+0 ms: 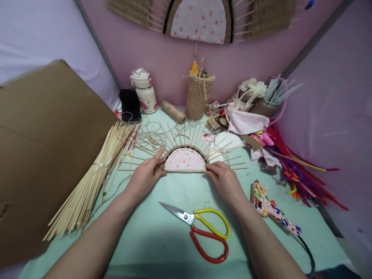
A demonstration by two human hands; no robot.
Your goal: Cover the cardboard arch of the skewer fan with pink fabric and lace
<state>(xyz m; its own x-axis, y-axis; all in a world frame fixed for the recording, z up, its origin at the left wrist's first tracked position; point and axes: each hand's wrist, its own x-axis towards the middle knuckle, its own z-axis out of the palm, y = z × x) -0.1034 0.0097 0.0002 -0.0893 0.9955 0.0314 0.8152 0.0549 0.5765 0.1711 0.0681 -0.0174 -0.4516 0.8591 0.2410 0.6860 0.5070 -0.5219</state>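
A half-round craft piece (185, 160) lies on the table, its white fabric face dotted with pink spots and its curved rim edged in black and twine. Thin wooden sticks (192, 131) fan out from that rim. My left hand (146, 172) pinches the left corner, thumb along the straight lower edge. At the opposite corner, my right hand (222, 176) grips the piece the same way; the fingertips of both hands partly cover the rim. Nearer to me rest scissors (187, 217) with one yellow and one red handle, blades together and pointing left.
A bundle of sticks (93, 182) leans by a large cardboard sheet (49, 155) at left. Behind stand a white bottle (146, 93) and a twine spool (199, 97). At right lie a flowered glue gun (273, 209), with a black cord, and red pipe cleaners (293, 159).
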